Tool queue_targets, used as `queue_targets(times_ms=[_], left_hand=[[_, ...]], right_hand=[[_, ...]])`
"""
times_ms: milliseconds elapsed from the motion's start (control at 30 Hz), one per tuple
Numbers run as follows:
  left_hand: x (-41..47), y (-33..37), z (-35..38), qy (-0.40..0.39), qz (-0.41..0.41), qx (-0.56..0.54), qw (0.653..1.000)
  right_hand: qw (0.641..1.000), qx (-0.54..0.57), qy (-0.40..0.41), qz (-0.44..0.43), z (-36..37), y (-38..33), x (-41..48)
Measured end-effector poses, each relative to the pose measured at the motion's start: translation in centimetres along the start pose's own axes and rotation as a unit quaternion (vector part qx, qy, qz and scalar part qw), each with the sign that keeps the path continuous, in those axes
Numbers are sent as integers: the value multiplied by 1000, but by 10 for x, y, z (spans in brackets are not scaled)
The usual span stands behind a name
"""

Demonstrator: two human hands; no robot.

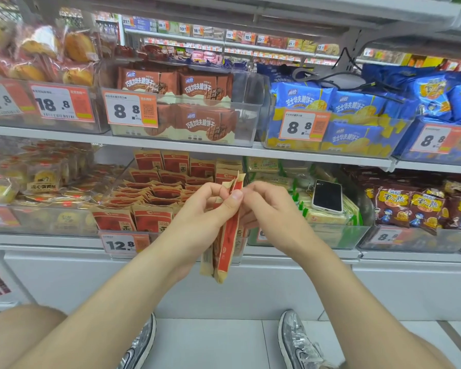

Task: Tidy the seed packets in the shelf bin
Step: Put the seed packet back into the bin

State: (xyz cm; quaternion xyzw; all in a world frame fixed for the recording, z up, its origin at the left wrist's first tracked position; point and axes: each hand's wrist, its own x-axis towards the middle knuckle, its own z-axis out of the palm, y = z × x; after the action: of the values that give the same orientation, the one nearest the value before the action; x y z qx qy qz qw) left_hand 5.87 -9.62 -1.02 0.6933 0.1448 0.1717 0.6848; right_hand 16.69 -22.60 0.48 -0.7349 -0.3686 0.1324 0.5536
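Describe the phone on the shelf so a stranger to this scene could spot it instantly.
On the lower shelf, find the clear bin of green-and-cream packets, just right of the red seed packets. The phone lies on top of those packets, dark screen up. It is the only smooth black slab with a pale edge among printed wrappers.

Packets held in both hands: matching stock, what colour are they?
Red with tan edges: the flat paper seed packets, head view.

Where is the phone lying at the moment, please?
In the head view, the phone lies right of centre on the lower shelf, atop the green-edged packets, beside the right hand.
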Motion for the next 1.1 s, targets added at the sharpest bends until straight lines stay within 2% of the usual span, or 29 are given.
queue_targets(times_ms=[133,300,433,533,600,667,733,833,933,1000,1100], left_hand=[[-1,3,-2,-16,-10,35,999],[2,0,-6,-50,-55,-25,997],[18,4,-11,-54,-56,-15,997],[24,4,-12,-65,-32,8,997],[17,8,-8,-67,-42,-29,996],[3,8,-3,-112,-52,-69,990],[-8,12,-1,-147,-39,-11,988],[-11,10,1,-107,7,72,992],[-10,10,-1,-46,-26,8,999],[-9,11,-2,-36,-51,-29,998],[-9,12,-2,-37,-60,-40,997]], right_hand=[[998,38,46,-28,-1,2,3],[994,103,20,-17,-2,2,1],[993,93,38,-63,-4,2,1],[995,14,38,-89,-8,1,0],[996,0,35,-80,-9,1,0],[996,41,50,-67,-10,1,0],[993,14,75,-88,-14,3,1],[990,-39,82,-111,-15,4,0],[990,17,103,-90,-18,4,1],[989,47,127,-58,-22,4,1],[986,108,124,-7,-24,2,0]])
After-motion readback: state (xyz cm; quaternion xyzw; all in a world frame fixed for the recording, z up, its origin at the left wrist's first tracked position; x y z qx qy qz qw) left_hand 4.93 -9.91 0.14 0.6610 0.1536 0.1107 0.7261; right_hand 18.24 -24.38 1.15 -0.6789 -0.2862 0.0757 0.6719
